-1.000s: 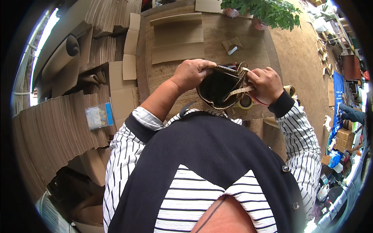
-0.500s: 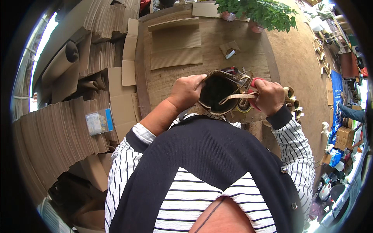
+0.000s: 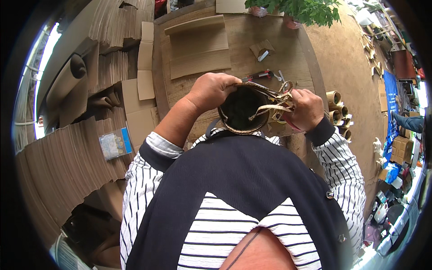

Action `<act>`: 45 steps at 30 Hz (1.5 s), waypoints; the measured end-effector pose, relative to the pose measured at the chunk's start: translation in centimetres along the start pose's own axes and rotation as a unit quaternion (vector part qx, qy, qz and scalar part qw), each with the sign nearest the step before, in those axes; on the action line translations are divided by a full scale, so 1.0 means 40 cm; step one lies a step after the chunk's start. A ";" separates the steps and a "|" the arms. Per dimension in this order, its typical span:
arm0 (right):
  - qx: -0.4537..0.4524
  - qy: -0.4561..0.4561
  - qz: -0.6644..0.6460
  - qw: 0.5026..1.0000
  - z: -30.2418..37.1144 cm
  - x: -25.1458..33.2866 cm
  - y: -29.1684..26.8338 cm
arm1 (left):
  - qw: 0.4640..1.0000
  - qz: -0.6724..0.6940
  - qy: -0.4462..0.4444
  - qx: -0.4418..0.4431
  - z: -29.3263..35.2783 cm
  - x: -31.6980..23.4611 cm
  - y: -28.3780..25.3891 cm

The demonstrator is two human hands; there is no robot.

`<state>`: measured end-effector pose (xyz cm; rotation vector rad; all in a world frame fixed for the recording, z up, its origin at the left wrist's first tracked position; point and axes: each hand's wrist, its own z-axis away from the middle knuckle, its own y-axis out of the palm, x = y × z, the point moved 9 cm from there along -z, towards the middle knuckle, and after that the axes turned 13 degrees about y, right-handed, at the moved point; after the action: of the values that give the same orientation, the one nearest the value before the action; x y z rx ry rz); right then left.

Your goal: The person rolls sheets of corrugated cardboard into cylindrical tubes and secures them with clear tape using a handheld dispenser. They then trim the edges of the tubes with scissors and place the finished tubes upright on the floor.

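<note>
A short brown cardboard tube (image 3: 231, 120), dark inside, stands mouth upward close to my chest. My left hand (image 3: 210, 91) pinches its far left rim, thumb and fingers closed on the wall. Thin, ragged cardboard strips (image 3: 273, 108) curl off the rim on the right side, and one hangs across the opening. Beside these strips my right hand (image 3: 308, 110) is closed around a red thing (image 3: 292, 122), mostly hidden by the fingers, so its kind does not show.
On the wooden table (image 3: 198, 96) lie a corrugated cardboard sheet (image 3: 198, 47), a red-and-black tool (image 3: 263, 74) and a cardboard scrap (image 3: 262, 48). Cardboard stacks (image 3: 67, 157) fill the left. Several cardboard tubes (image 3: 334, 97) stand at the right; a leafy plant (image 3: 301, 10) overhangs the far edge.
The tube has shifted left and its mouth looks rounder. My left hand has moved slightly left and up, my right hand slightly left. More of the red-and-black tool shows on the table.
</note>
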<state>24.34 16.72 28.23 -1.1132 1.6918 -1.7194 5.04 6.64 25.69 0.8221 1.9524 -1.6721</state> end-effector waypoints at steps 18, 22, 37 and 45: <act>-0.028 -0.116 0.005 0.993 -0.027 0.019 -0.009 | 0.990 0.060 -0.123 -0.039 0.077 0.050 -0.007; -0.017 -0.086 -0.010 0.996 -0.025 0.012 -0.004 | 0.990 0.071 -0.108 -0.057 0.119 0.050 0.019; 0.030 -0.073 0.013 0.997 -0.050 0.024 0.023 | 0.993 0.081 -0.080 0.006 0.052 -0.008 0.052; -0.020 -0.123 -0.011 0.992 -0.040 -0.001 0.022 | 0.978 0.169 -0.123 -0.013 0.164 -0.025 0.093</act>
<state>22.89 17.56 27.53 -1.3077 1.5728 -1.4971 7.99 0.36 22.53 0.8397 1.5646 -1.4664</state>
